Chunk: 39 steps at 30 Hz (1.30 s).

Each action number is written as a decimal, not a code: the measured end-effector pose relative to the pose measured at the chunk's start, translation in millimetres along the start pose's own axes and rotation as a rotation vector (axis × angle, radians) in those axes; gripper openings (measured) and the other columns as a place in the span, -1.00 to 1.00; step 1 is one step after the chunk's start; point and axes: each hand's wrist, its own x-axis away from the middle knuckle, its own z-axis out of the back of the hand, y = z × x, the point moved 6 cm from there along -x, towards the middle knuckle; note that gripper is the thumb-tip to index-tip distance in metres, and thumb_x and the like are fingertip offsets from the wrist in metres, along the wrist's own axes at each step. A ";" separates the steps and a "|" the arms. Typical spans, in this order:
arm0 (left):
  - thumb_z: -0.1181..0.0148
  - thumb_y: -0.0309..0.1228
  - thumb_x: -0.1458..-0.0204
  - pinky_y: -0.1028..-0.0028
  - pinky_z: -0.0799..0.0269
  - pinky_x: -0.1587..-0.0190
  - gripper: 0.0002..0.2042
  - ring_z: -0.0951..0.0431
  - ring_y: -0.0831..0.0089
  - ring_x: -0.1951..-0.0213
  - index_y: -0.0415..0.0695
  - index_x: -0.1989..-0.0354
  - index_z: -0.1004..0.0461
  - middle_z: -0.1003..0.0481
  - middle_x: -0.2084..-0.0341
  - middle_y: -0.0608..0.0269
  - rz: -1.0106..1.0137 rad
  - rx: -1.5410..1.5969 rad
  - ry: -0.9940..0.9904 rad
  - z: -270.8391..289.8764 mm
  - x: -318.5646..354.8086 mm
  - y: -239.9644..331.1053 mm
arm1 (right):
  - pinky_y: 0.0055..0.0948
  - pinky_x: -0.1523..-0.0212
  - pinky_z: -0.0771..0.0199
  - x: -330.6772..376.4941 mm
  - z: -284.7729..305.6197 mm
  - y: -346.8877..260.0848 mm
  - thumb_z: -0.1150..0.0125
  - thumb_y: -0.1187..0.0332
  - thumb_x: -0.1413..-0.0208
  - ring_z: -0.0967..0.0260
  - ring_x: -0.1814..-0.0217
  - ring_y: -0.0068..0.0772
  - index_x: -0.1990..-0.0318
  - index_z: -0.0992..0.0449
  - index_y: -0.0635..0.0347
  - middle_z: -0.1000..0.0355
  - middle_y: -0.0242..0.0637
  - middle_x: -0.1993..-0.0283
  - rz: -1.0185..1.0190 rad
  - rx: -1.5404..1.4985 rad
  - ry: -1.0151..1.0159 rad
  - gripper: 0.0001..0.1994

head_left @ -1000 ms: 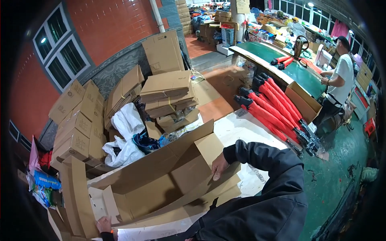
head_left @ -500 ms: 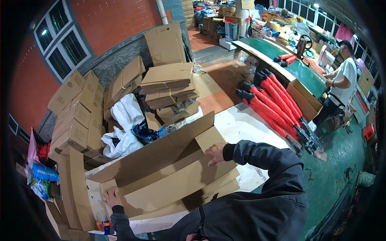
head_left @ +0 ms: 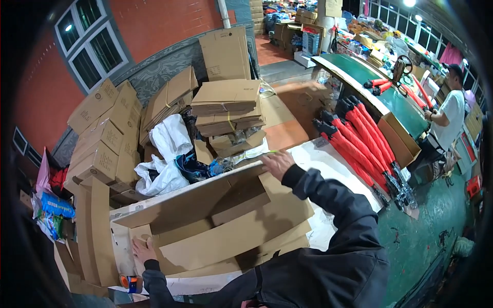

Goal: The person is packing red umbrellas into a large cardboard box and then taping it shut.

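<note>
A long cardboard box [head_left: 231,231] lies in front of me on a white table [head_left: 328,169], its top flaps unfolded. My left hand [head_left: 144,249] rests flat on the short flap at its left end, fingers spread. At the far right corner, my right hand [head_left: 278,164] reaches over the edge of the far long flap [head_left: 190,200], its fingers stretched out and slightly blurred. Something thin and yellow-green shows by those fingertips; I cannot tell what it is. Beside my left wrist sits a small orange-and-blue tool [head_left: 131,283], perhaps a tape dispenser.
Red folded umbrellas [head_left: 359,141] lie at the right, beside an open carton [head_left: 398,134]. Behind the box are white sacks [head_left: 169,138] and bundled flat cardboard [head_left: 226,100]. Sealed cartons [head_left: 105,146] stack at left. A person [head_left: 451,110] stands at the green table [head_left: 349,72].
My right hand has moved from the near flap's right end to the far flap's corner. That far flap's right end stands lower. My left hand stays on the left flap.
</note>
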 end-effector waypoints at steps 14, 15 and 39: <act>0.02 -0.17 -0.19 0.26 -0.13 -0.24 -0.38 -0.19 0.08 -0.24 -0.12 -0.35 0.06 -0.12 -0.26 -0.05 -0.117 0.944 0.393 2.0 -11.1 -33.2 | -0.12 -0.06 -0.32 85.5 17.0 -43.3 -0.11 -0.07 -0.06 -0.34 -0.08 -0.09 -0.18 -0.24 0.02 -0.35 -0.14 -0.07 0.267 -0.163 0.106 -0.41; 0.01 -0.15 -0.18 0.26 -0.14 -0.24 -0.40 -0.20 0.08 -0.23 -0.09 -0.34 0.01 -0.14 -0.25 -0.03 -0.138 0.928 0.393 2.7 -8.7 -29.2 | -0.12 -0.02 -0.35 85.0 21.5 -44.2 -0.11 -0.06 -0.06 -0.37 -0.03 -0.09 -0.13 -0.28 0.03 -0.39 -0.14 -0.01 0.279 -0.156 0.147 -0.44; -0.03 -0.19 -0.12 0.29 -0.23 -0.14 -0.59 -0.29 0.02 -0.12 -0.19 -0.06 -0.28 -0.32 -0.08 -0.03 0.236 1.092 0.265 -13.3 -3.2 -61.0 | -0.18 -0.29 -0.10 10.3 -51.3 -178.0 -0.14 0.23 -0.06 -0.10 -0.33 -0.03 -0.23 -0.30 -0.04 -0.14 -0.12 -0.32 0.474 -0.551 -0.233 -0.48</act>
